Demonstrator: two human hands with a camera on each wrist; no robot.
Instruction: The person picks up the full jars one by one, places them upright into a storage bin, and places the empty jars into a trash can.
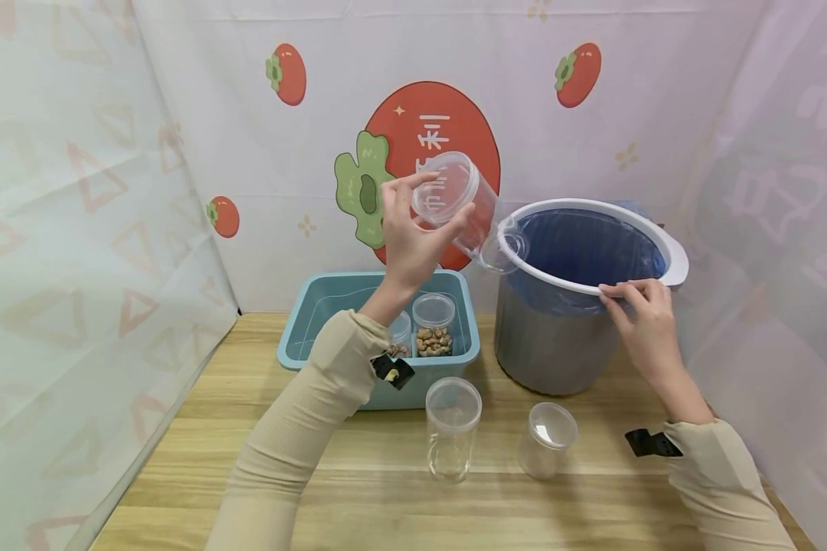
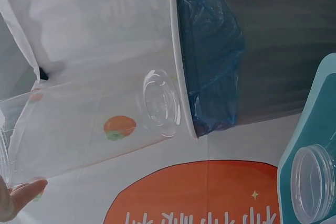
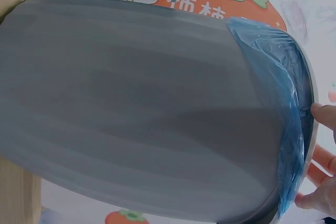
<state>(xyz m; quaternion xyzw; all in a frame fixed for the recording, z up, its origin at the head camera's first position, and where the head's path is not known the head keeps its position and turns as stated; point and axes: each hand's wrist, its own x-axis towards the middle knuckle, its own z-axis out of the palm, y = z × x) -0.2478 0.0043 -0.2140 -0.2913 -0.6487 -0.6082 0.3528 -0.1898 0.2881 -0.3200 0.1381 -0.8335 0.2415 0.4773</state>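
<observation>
My left hand [image 1: 434, 200] grips a clear empty plastic jar [image 1: 465, 210], raised and tilted, its lower end at the white rim [image 1: 579, 285] of a grey bin [image 1: 551, 344] lined with a blue bag [image 1: 586, 249]. The left wrist view shows the jar [image 2: 89, 124] lying sideways against that rim, with one fingertip [image 2: 16, 198] at the bottom left. My right hand [image 1: 630, 295] holds the bin's near rim, fingers over the top. In the right wrist view its fingers [image 3: 325, 116] pinch the rim beside the blue liner [image 3: 286, 108].
A teal basin [image 1: 455, 356] stands left of the bin and holds a jar of nuts [image 1: 434, 329] and another jar [image 1: 400, 337]. Two empty clear jars [image 1: 452, 428] [image 1: 547, 440] stand on the wooden table in front. Printed cloth walls close in the back and sides.
</observation>
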